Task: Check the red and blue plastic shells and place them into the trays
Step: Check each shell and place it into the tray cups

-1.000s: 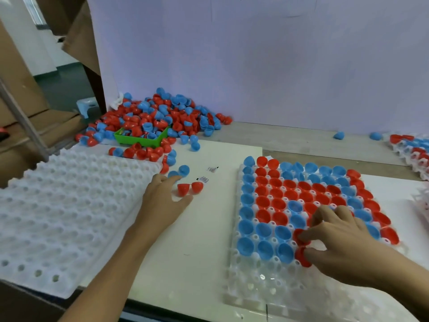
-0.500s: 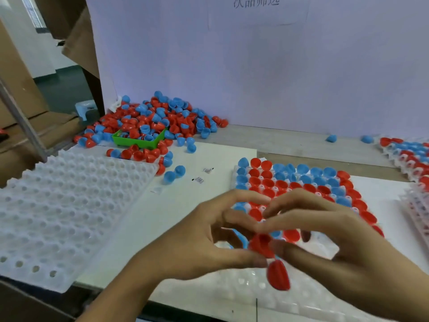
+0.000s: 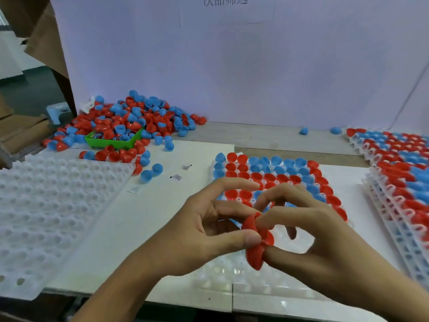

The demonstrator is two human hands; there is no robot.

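At twelve o'clock, along the top edge of the pale backdrop sheet [image 3: 255, 66], a line of Chinese characters [image 3: 225, 0] is cut off by the frame and cannot be read in full. Two small printed labels [image 3: 182, 172] lie on the white table [image 3: 162, 205]; their print is too small to read.

Low in the centre, both hands meet over the near end of the middle tray [image 3: 232, 277]. The left hand [image 3: 197, 235] pinches a red shell [image 3: 249, 225] between its thumb and a finger, the index finger stretched out above. The right hand [image 3: 325, 240] pinches a second red shell [image 3: 255, 259] between its thumb, beneath, and its fingers, above. The two shells touch where the fingertips of both hands meet, the right hand's shell just below the left's.

The middle tray's far rows, at one o'clock from the hands, hold red and blue shells; its near pockets are bare. At nine o'clock lies a white tray [image 3: 58, 217] of open pockets. At eleven o'clock a heap of loose shells [image 3: 139, 117] surrounds a green bin [image 3: 111, 142]. At three o'clock, stacked trays [image 3: 399, 182] carry more shells.
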